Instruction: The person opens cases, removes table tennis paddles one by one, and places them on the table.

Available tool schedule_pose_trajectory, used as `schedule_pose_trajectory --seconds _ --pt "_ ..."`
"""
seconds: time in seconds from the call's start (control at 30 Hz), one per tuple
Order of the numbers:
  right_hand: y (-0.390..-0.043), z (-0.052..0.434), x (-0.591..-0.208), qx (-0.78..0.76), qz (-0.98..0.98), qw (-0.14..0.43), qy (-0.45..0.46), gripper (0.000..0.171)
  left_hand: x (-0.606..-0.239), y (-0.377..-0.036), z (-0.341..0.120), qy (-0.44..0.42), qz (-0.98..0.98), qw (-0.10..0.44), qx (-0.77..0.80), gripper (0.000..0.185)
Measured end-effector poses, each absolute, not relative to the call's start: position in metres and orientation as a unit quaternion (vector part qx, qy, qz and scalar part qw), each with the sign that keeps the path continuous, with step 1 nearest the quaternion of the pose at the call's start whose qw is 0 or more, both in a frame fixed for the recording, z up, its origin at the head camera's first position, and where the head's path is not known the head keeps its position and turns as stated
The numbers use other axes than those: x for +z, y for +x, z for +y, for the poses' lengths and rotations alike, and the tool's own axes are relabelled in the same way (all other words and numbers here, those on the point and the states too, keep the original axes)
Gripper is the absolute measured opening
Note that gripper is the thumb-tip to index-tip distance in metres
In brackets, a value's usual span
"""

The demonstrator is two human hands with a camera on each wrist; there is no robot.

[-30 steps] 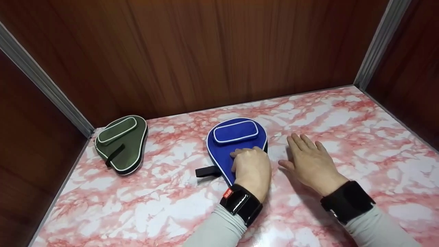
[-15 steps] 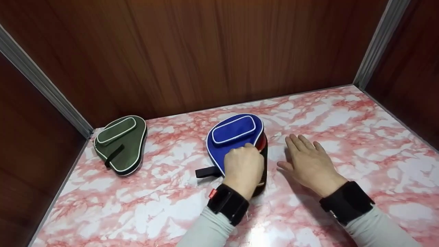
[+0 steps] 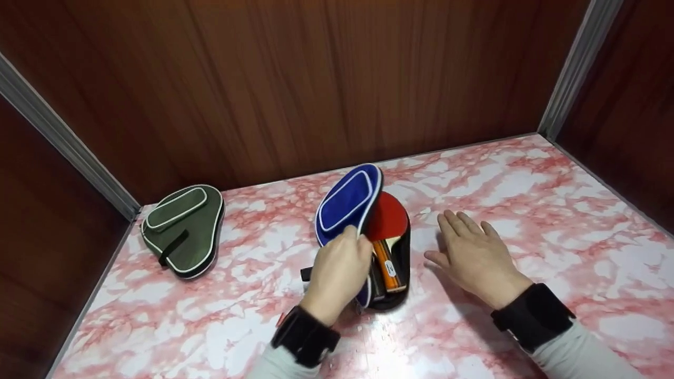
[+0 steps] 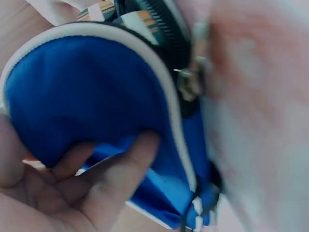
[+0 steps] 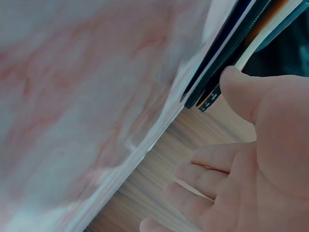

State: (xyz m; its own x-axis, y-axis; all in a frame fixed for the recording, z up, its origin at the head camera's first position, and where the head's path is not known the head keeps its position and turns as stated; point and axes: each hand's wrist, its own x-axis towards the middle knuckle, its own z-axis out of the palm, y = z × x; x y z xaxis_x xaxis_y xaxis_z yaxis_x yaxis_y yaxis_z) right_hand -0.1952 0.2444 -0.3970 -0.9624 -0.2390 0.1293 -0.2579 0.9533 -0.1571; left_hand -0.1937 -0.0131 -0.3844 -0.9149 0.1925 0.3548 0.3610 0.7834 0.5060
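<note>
Case: the blue case [image 3: 347, 202] is lying mid-table, its lid tilting up toward 11 o'clock.
Left hand: the left hand [image 3: 337, 273] is pinching the lid's piped edge, fingers curling round it.
Right hand: the right hand [image 3: 474, 258] is resting flat at 3 o'clock of the case, fingers straight, holding nothing.
Paddle: the paddle [image 3: 388, 221] is showing inside, red face up, handle toward 6 o'clock.
Handling: the lid looks soft, light and floppy; the stiffer rim is probably the surest hold.
Elsewhere: a green case [image 3: 181, 229] is sitting at 9 o'clock.
</note>
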Motion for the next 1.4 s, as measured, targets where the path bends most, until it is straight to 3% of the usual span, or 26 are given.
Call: schedule_pose_trajectory --seconds 0.2,0.5,0.73,0.9,1.2,1.4 --pt "-0.192 0.240 -0.401 0.090 -0.986 0.051 0.130 0.084 -0.393 -0.180 -0.044 -0.132 -0.897 0.125 -0.402 0.015" --pt "-0.184 0.236 -0.402 0.087 -0.984 0.083 0.135 0.076 -0.391 -0.167 -0.072 -0.134 -0.915 0.108 -0.366 0.014" --pt "-0.183 0.227 -0.400 0.080 -0.984 0.104 0.119 0.078 -0.380 -0.179 -0.101 -0.088 -0.919 0.081 -0.375 0.019" --pt "-0.183 0.212 -0.395 0.084 -0.980 0.137 0.116 0.075 -0.377 -0.186 -0.117 -0.070 -0.932 0.118 -0.335 0.027" --pt "-0.179 0.168 -0.385 0.087 -0.970 0.186 0.128 0.066 -0.386 -0.175 -0.129 -0.102 -0.947 0.240 -0.189 0.038" --pt "-0.179 0.143 -0.385 0.075 -0.975 0.169 0.120 0.070 -0.390 -0.180 -0.129 -0.119 -0.947 0.246 -0.171 0.040"
